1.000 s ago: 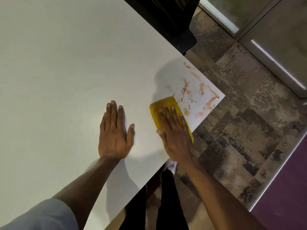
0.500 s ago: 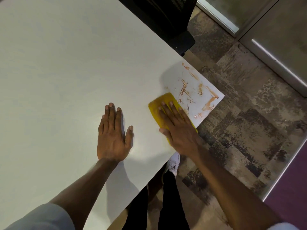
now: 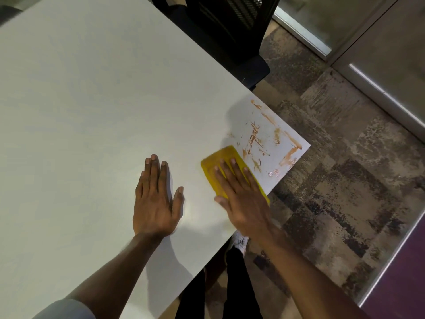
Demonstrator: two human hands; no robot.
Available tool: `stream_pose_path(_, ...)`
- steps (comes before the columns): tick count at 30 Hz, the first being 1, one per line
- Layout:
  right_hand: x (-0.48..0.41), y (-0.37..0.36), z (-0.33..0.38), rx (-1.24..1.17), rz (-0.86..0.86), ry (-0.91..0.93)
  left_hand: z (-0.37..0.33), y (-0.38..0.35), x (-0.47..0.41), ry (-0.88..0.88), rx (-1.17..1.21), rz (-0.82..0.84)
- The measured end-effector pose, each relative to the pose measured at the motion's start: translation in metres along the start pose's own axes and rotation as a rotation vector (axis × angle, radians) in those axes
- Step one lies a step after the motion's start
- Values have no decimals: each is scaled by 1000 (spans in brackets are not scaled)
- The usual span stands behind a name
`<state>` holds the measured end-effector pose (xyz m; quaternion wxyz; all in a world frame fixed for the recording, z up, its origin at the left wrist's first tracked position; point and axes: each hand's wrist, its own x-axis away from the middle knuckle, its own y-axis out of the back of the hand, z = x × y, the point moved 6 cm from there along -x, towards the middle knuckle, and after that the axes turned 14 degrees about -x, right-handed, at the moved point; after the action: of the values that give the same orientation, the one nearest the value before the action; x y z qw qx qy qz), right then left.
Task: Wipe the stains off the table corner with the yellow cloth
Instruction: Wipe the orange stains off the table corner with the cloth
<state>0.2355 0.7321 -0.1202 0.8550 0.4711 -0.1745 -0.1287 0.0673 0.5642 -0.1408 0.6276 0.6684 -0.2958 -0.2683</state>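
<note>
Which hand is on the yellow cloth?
The right hand, flat on the yellow cloth beside the stains. The left hand rests on bare table.

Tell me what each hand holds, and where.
Right hand presses flat on the yellow cloth, covering its near part; no grip. Left hand lies flat, empty.

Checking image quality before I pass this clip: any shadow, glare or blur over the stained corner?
Head view: a soft shadow falls across the inner part of the stains, and both arms cast shadows on the table; mild sheen beside the left hand, no harsh glare; the right hand on the yellow cloth is slightly soft; wide-angle bending shows at frame edges.
</note>
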Motion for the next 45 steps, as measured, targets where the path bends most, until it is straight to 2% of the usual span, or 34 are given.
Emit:
stream_pose_path(4,-39,17,-8,-12,-34,-77,0,0,1,4,1,-2)
stream_pose_path(7,-18,3,12,-50,-72,-124,0,1,1,0,6,7)
stream_pose_path(12,22,-29,49,-72,-114,-107,-1,2,0,6,12,13)
stream_pose_path(17,-48,-1,21,1,-43,-21,0,0,0,-4,-2,8)
stream_pose_path(21,-94,31,-8,7,-125,-182,0,-3,1,2,-9,4)
stream_pose_path(25,-80,18,12,-68,-198,-360,2,-6,1,9,-4,-1)
stream_pose_path(30,-22,-18,55,-66,-128,-160,2,-7,0,17,6,-3)
stream_pose_path(34,-69,7,20,-64,-91,-142,2,-6,1,7,10,-2)
stream_pose_path(39,-127,53,-36,-15,-156,-293,0,-4,1,2,15,-9)
stream_pose_path(45,-91,19,18,-39,-229,-443,0,0,1,8,19,-4)
